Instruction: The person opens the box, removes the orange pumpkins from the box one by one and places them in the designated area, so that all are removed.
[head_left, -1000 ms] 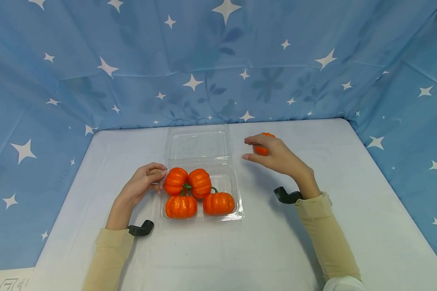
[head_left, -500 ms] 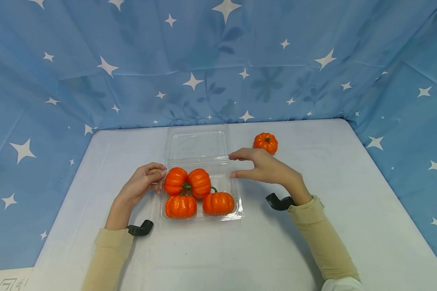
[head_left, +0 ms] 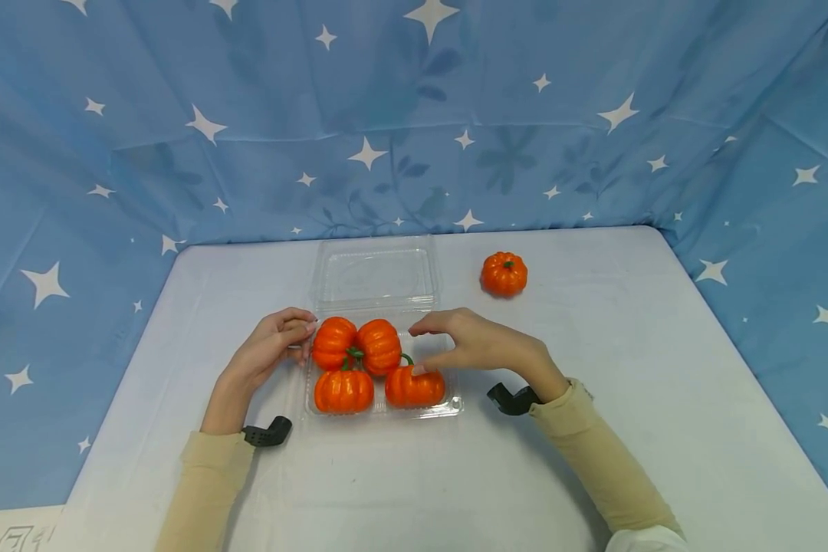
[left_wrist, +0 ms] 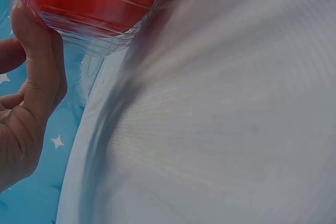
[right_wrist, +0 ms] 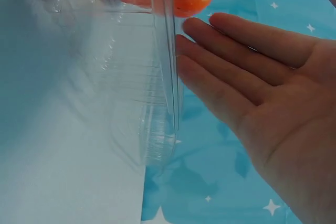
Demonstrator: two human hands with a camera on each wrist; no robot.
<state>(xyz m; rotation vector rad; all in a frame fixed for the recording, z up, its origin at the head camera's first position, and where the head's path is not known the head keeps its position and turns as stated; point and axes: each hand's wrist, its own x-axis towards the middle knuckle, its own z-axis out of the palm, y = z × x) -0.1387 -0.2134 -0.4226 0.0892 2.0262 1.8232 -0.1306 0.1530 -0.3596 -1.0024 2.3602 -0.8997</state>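
Note:
In the head view, a clear plastic clamshell box [head_left: 448,406] lies open with several small orange pumpkins [head_left: 414,387] inside, their green stems facing inward. My left hand [head_left: 269,345] is at the box's left side; in the left wrist view, a straight finger [left_wrist: 37,61] touches the ribbed outer wall [left_wrist: 100,38]. My right hand [head_left: 476,341] reaches over the box's right side, thumb and fingers apart and nothing between them. Its thumb tip overlaps the front-right pumpkin. In the right wrist view, its fingers [right_wrist: 236,51] extend straight toward the rim.
The clear lid [head_left: 376,272] lies folded back behind the box. Another orange pumpkin [head_left: 504,274] sits on the white table [head_left: 386,491] at the back right. A blue star-patterned curtain [head_left: 262,153] stands behind and beside the table.
My right hand has come away from the lone pumpkin at the back right, moving left and nearer, over the box. My left hand has stayed in place.

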